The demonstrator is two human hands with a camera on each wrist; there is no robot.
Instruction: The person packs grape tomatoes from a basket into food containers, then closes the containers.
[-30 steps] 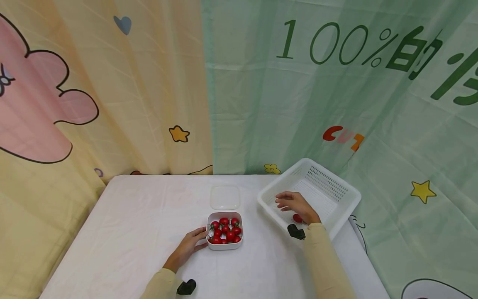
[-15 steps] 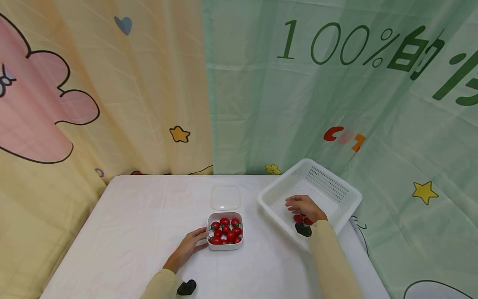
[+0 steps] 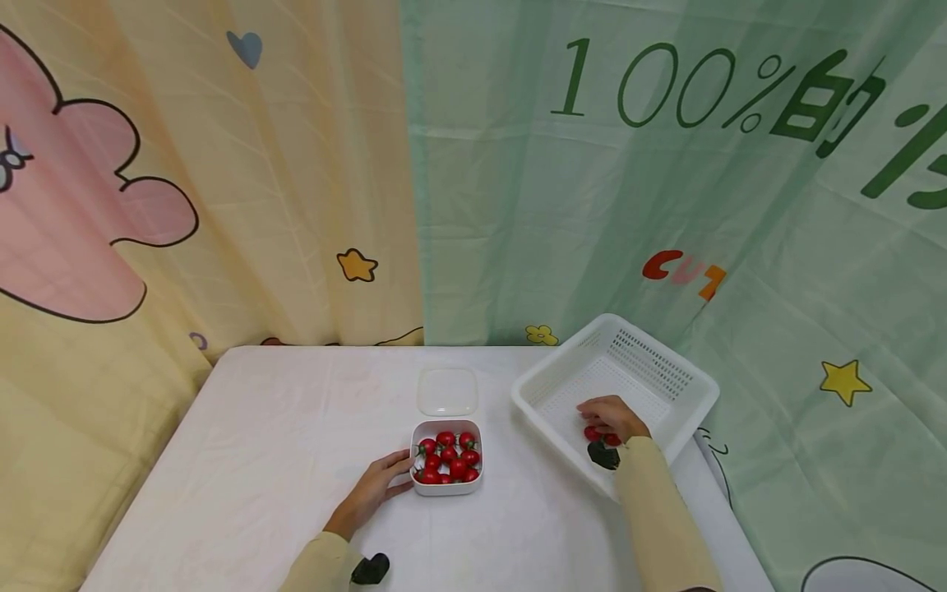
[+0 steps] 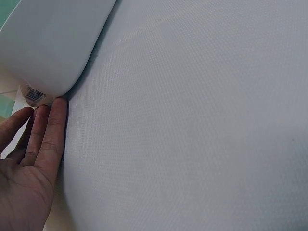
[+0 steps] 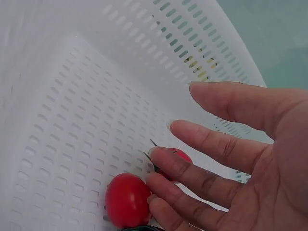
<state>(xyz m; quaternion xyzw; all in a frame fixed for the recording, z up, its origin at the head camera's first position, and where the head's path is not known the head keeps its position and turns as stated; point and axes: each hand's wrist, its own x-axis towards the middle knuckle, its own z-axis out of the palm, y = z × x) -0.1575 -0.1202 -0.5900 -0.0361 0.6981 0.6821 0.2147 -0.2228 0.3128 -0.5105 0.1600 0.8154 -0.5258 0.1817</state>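
Observation:
A small white box (image 3: 447,490) on the table contains several red cherry tomatoes (image 3: 458,469). My left hand (image 3: 372,492) touches the box's left side with extended fingertips; the left wrist view shows those fingers (image 4: 52,137) straight against its wall. Inside a white perforated basket (image 3: 651,362) is my right hand (image 3: 620,418), palm visible in the right wrist view, fingers apart and gripping nothing. A large cherry tomato (image 5: 128,199) lies right by its lower fingertips. Another tomato (image 5: 179,159), with a green stem, is partly hidden behind the fingers.
Behind the box lies a clear lid (image 3: 447,391) on the white-covered table (image 3: 296,427). The basket sits tilted at the right edge of the table. Printed curtains (image 3: 503,205) hang close behind and along both sides.
My right hand has moved rightward and lower into the basket, its fingers now pointing down by the tomatoes. My left hand and the box have stayed put.

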